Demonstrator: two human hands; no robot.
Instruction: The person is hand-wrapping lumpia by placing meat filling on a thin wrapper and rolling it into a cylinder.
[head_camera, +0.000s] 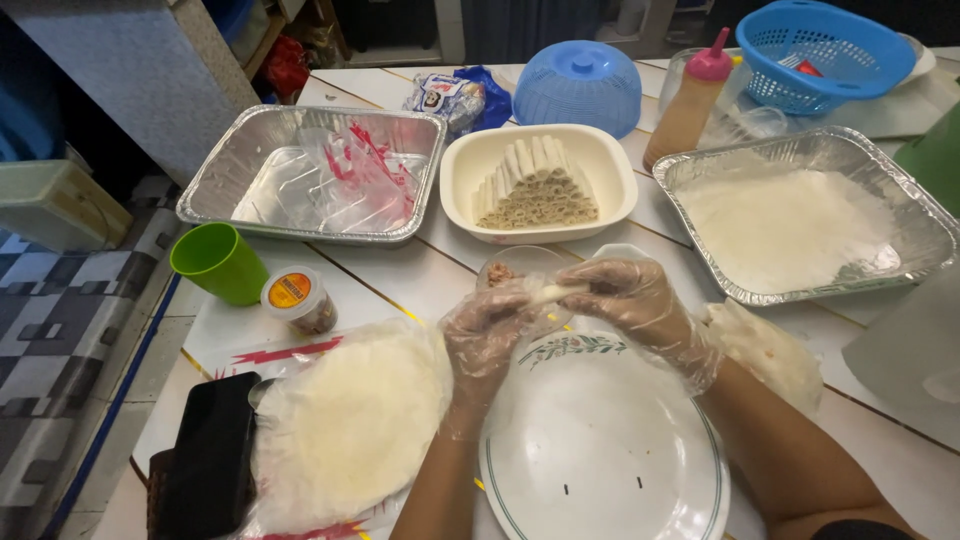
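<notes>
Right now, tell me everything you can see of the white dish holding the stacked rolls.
The white dish is a rounded rectangular bowl, smooth and probably plastic or ceramic, standing upright on the table between two foil trays. Inside, pale thin rolls are piled in neat layers, forming a pyramid with their open ends facing the camera. Neither of the hands touches it; both work just in front of it.
</notes>
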